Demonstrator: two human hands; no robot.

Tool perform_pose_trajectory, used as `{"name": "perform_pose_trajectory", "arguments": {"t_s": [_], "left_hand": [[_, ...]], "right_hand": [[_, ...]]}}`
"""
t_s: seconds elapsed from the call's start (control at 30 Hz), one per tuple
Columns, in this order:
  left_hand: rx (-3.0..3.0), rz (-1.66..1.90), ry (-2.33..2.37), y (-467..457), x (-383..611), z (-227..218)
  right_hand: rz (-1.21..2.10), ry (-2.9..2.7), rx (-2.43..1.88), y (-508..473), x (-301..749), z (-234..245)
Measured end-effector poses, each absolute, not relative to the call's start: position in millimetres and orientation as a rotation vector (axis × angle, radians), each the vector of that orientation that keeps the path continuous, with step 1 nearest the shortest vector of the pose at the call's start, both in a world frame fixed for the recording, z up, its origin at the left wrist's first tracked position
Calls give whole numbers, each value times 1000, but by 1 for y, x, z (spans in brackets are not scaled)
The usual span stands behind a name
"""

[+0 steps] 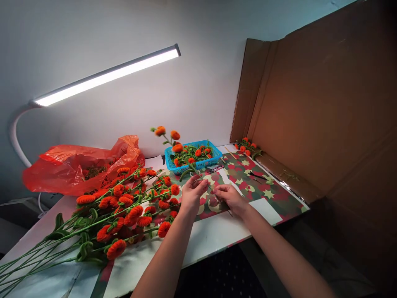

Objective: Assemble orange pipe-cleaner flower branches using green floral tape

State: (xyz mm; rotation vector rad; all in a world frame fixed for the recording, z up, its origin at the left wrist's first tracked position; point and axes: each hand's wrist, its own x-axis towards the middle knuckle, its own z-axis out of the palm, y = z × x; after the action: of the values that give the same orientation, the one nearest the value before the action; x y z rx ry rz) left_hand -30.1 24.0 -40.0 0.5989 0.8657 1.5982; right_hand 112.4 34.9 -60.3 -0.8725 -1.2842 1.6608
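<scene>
Our left hand [194,189] and right hand [228,198] pinch a fuzzy, branching orange-and-green flower spray [178,147] (leaning toward eleven o'clock), likely mid-wrapping; next, steady twisting.

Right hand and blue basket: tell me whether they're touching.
Apart. The head view shows patterned table covering plainly between the right hand and the blue basket.

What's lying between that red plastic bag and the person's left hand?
A spread of orange flowers on green stems lies between the red plastic bag and the left hand, in the head view.
</scene>
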Motion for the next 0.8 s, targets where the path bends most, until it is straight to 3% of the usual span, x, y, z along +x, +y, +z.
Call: {"name": "perform_pose_trajectory", "arguments": {"t_s": [0.23, 0.8], "left_hand": [[559, 1574, 817, 24, -28, -36], [606, 1620, 841, 31, -23, -45]], "right_hand": [[1871, -1261, -807, 40, 112, -59], [1264, -1422, -959, 21, 94, -64]]}}
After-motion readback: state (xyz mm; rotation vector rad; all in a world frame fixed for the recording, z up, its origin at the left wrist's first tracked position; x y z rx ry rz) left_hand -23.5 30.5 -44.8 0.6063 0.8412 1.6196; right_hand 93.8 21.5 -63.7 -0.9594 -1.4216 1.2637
